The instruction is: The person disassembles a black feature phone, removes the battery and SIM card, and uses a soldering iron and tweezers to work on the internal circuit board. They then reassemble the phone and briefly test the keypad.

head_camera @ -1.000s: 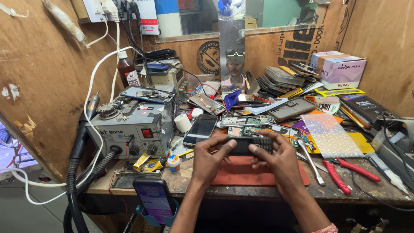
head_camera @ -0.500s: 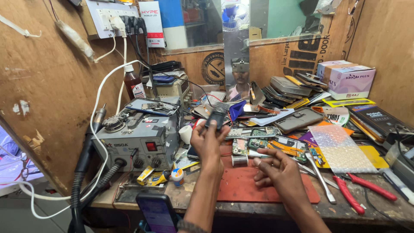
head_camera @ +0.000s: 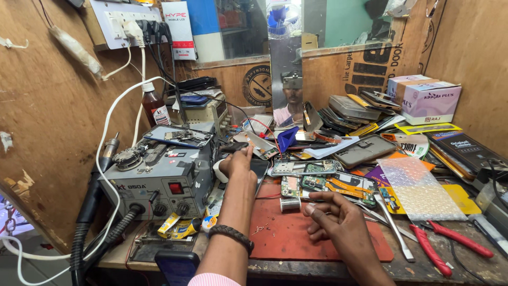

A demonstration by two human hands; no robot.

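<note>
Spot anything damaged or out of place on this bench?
Yes. An opened phone lies with its circuit boards bare beside the red mat, and loose phone parts sit on top of the grey soldering station.

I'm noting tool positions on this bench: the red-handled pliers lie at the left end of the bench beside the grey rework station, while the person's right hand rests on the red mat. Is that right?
Not quite. The head view shows the red-handled pliers at the right end of the bench, below the bubble wrap, far from the grey rework station. The right hand does rest on the red mat.
</note>
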